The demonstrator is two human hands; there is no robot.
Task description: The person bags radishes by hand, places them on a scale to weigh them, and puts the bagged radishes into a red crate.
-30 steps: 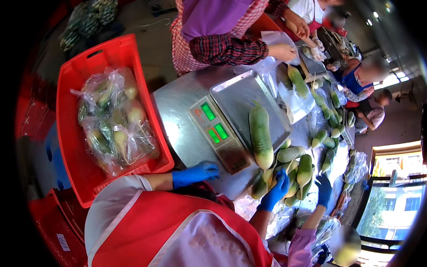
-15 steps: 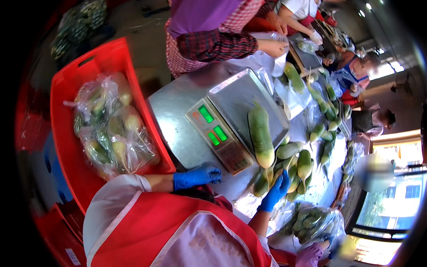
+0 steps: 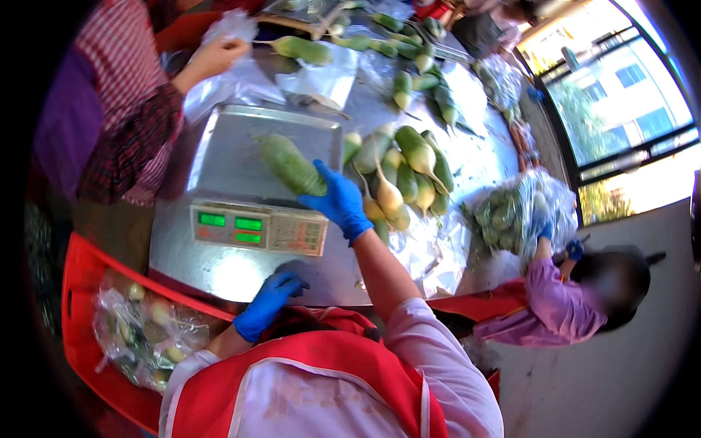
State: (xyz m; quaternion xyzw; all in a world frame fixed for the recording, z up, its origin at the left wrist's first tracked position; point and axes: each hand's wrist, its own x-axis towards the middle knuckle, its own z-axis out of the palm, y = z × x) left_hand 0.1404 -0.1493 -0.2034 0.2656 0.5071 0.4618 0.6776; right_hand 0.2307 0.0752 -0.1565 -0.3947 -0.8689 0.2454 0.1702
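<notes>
Right grip (image 3: pixel 337 201) clasps green radish (image 3: pixel 287 165).

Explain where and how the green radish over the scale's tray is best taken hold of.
Probably around the lower-right end of the green radish, coming from the picture's lower right, where the right hand grips: its long, rounded body slants over the tray, that end nearest the hand.

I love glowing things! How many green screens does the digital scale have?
3 on the digital scale: the left screen, the upper-right screen and the lower-right screen. None looks hidden.
</notes>
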